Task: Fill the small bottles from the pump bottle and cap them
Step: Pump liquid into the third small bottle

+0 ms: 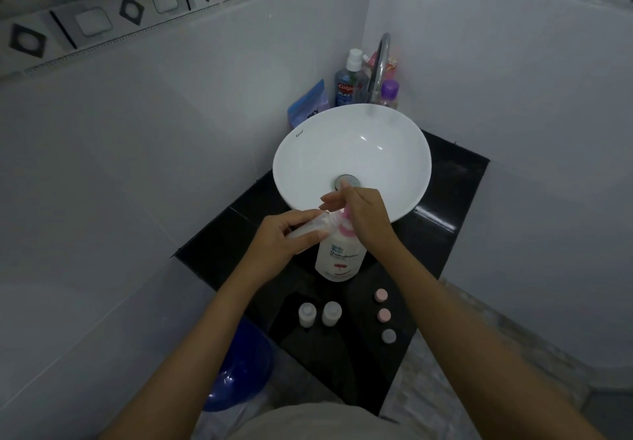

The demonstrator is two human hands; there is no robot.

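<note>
Head view puts my left hand (274, 244) curled around 1 small clear bottle (310, 229), tilted on its side so its open mouth meets the pink spout of the pump bottle (339, 254); I hold it that way, I judge, so the liquid drops straight in without dripping on the black counter (442, 213). My right hand (363, 213) sits on top of the pump head, fingers loosely bent and partly spread, placed to press down. The pump bottle stands upright at the near edge of the white basin (387, 131), within easy reach of both hands. 2 more small bottles (319, 314) wait upright and uncapped near me, and 3 caps (384, 315) lie in a line to their right, kept apart so each is easy to grab once filling is done.
</note>
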